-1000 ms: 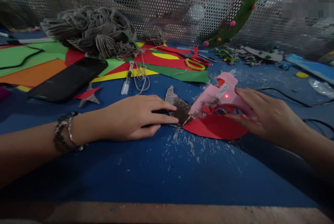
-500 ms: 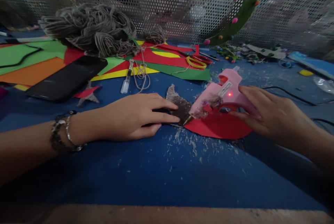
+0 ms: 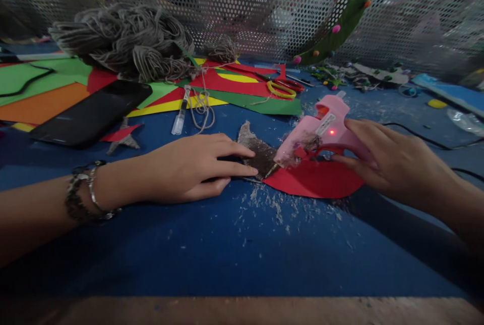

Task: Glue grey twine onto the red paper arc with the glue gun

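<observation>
My right hand is wrapped round the handle of a pink hot glue gun with a glowing red light. The gun's metal nozzle points down to the left, at the border between a grey yarn-covered part and a red cut-out piece. Both parts lie flat on the blue table and seem to belong to one shape, though I cannot tell how they join. My left hand lies palm down with its fingers stretched out, the fingertips resting on the grey part.
Grey yarn is heaped at the back left on coloured sheets, near a black phone. Yellow-handled scissors lie behind the glue gun. A capped clear-ended tool and a small star lie farther left. A perforated screen stands behind.
The whole view has shifted slightly, so things sit a little farther left. Both hands keep almost the same positions, with the nozzle still at the grey and red border.
</observation>
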Tool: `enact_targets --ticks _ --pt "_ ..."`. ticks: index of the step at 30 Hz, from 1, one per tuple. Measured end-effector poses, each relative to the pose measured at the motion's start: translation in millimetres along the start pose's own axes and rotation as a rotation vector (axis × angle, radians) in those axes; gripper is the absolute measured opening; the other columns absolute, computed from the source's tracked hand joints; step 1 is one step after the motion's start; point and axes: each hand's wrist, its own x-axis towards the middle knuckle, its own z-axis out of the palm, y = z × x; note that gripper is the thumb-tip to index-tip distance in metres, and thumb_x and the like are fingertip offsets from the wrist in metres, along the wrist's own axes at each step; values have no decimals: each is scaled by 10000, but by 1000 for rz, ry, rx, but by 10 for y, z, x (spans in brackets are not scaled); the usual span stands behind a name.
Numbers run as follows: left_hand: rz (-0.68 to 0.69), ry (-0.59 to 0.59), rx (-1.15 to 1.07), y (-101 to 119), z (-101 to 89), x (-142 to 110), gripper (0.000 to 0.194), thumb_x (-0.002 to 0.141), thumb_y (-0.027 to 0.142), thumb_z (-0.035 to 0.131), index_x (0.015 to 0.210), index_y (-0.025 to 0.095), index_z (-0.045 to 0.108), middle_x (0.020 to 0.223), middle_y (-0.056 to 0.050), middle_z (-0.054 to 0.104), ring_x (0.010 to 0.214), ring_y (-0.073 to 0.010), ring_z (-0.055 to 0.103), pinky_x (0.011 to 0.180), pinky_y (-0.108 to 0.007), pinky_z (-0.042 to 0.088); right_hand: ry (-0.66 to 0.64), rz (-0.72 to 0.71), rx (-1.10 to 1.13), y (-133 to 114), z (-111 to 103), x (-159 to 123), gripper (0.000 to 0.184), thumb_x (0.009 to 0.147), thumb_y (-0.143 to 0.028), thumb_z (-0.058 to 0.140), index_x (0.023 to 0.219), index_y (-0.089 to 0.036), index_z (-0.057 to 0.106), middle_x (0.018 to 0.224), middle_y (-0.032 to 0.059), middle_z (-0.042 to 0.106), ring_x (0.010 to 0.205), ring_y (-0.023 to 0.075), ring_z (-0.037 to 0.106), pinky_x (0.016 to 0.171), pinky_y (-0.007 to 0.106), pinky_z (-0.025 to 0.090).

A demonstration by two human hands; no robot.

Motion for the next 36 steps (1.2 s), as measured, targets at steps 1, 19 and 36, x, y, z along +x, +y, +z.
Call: enact_targets --ticks 1,19,36 --pt "0 1 0 -1 -3 -1 359 917 176 370 1214 190 572 1288 -107 543 1074 -262 535 873 -403 458 1 0 3 -7 1 4 572 963 -402 169 975 -7 582 855 202 701 690 204 687 482 267 521" --pt "-12 -13 0 10 6 -5 366 910 183 371 1219 204 566 1293 -98 540 1085 -243 522 904 -394 446 9 -3 3 -1 13 -10 534 966 -395 169 991 -36 563 854 182 704 678 195 683 477 265 510" --pt "-33 -45 -19 2 -10 -13 375 912 192 372 1242 234 545 1327 -80 517 1114 -241 512 919 -389 438 -50 89 72 84 14 -63 529 953 -459 160 1071 -109 539 932 144 700 747 214 679 478 299 502"
